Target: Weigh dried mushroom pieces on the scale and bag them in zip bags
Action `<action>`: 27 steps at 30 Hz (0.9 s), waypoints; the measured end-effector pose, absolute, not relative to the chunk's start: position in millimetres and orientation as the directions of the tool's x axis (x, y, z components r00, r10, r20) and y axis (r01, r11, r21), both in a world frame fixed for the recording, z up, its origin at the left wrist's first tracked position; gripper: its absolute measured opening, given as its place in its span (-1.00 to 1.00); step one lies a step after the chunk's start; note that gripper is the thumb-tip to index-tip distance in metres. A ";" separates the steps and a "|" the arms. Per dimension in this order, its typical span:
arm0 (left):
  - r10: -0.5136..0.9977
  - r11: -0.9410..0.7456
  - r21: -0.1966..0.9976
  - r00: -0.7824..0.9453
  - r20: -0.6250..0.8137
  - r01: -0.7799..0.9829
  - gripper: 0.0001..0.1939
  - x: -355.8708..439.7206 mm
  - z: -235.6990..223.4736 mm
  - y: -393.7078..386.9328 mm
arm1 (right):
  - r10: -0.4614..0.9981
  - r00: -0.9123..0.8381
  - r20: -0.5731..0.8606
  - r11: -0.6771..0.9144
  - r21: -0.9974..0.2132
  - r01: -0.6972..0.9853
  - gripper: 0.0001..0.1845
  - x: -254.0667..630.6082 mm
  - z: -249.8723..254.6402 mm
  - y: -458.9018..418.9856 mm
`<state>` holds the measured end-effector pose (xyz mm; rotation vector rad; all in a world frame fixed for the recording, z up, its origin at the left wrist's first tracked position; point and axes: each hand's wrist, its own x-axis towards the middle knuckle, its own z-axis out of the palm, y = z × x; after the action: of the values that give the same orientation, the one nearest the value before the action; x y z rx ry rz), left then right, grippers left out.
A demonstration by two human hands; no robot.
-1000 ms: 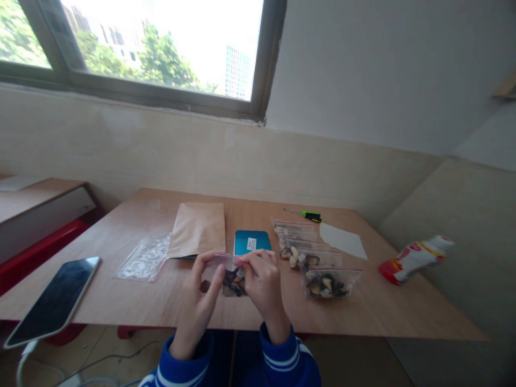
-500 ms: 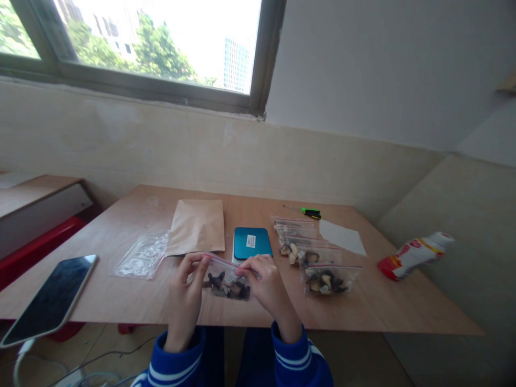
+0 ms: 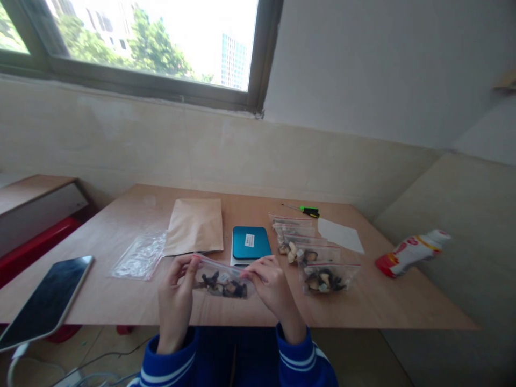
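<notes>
A clear zip-lock bag [image 3: 224, 285] with dark, dried pieces inside hangs between my hands, over the table's near edge. My left hand [image 3: 179, 282] pinches its upper left corner, thumb on the red-lined strip. At the upper right, my right hand [image 3: 269, 277] grips the same strip between thumb and fingers. Just beyond the bag lies a teal flat device [image 3: 250, 243] with a white label. Several filled zip-lock bags [image 3: 325, 279] stand in a row to the right of my right hand.
A brown paper pouch [image 3: 195, 226] and empty clear bags [image 3: 139, 257] lie at left, near a phone [image 3: 47, 301] with a cable. Toward the right are screwdrivers [image 3: 308, 210], white paper [image 3: 341, 235] and a tilted red-and-white bottle [image 3: 411, 253]. The table [image 3: 363, 309] ends close to my lap.
My right hand has slid right along the bag's strip, and my left hand has shifted slightly left. More of the bag's top edge shows between them. The view has moved a little.
</notes>
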<state>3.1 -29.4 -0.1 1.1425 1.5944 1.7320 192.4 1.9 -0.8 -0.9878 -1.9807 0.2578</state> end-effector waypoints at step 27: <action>0.799 -0.139 0.955 -0.599 -0.047 -0.261 -0.67 10.3 -1.3 -28.2 | 0.804 -0.263 0.533 0.594 -0.706 0.385 -0.56 218.4 2.8 -17.6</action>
<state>10.3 -28.2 -1.3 0.6379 1.3853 1.8263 218.4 -17.6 2.8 -0.9586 -1.8720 0.5533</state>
